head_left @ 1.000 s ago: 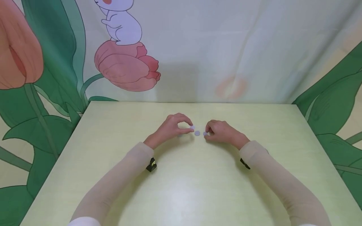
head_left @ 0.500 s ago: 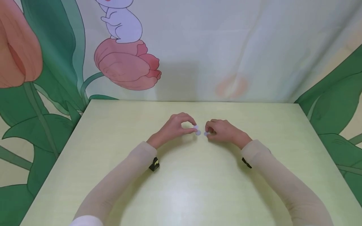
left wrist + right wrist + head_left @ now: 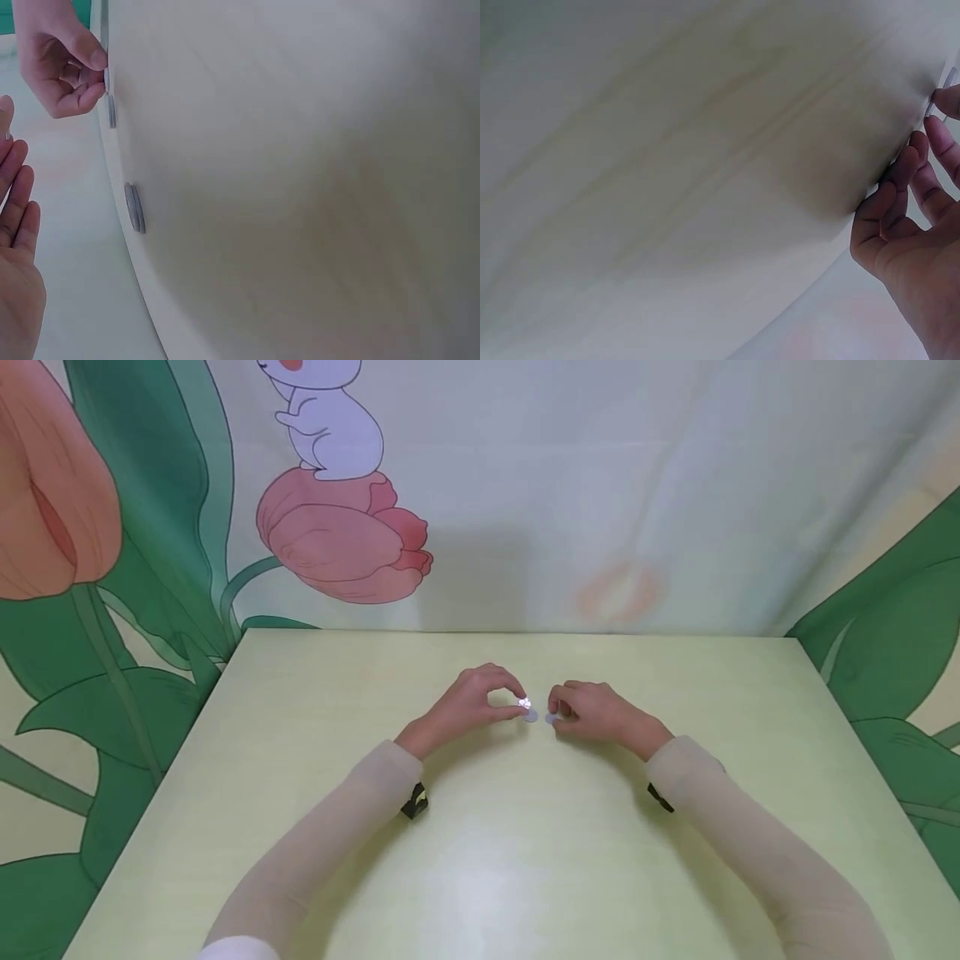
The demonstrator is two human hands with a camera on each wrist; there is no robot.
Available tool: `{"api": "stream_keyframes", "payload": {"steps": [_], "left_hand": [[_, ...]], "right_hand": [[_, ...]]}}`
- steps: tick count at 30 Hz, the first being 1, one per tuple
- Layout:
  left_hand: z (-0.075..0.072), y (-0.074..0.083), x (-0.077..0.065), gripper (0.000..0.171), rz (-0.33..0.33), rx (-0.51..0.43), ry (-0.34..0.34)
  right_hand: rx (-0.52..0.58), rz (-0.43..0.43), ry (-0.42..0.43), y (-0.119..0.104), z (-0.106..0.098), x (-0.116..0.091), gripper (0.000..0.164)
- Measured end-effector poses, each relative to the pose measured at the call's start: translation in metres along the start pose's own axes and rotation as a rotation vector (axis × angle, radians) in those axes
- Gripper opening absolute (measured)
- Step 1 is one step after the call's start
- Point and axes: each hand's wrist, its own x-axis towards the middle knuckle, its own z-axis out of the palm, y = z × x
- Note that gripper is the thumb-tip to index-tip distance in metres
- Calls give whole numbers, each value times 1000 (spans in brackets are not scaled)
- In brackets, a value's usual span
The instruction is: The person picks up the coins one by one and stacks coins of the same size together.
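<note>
My left hand [image 3: 468, 700] pinches a coin [image 3: 525, 702] between thumb and index finger; it glints silver. Just in front of those fingertips a second coin [image 3: 532, 716] lies on the table, partly overlapped by the held one in the head view. My right hand [image 3: 600, 714] pinches another coin [image 3: 551, 718] down at the tabletop, its other fingers curled in. In the left wrist view my left hand's fingers [image 3: 21, 202] reach in at the left edge. A low stack of coins [image 3: 133, 208], seen edge-on, sits apart in that view, and the left hand hides that spot from the head camera.
Both hands are over the far half of the pale yellow table [image 3: 480, 827]. A curtain [image 3: 495, 493] printed with tulips and a white rabbit hangs behind its far edge. Dark wrist cameras [image 3: 416, 802] sit under the light sleeves [image 3: 322, 843].
My left hand has moved a little to the right, bringing its coin from beside the middle coin to overlapping it. My right hand stays almost still with its coin.
</note>
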Motion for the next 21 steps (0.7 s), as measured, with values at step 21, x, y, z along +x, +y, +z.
{"api": "stream_keyframes", "payload": {"steps": [21], "left_hand": [[3,2,0,18,9,42,-4]], "right_hand": [[29,-19,7,1,-1,1,13]]}}
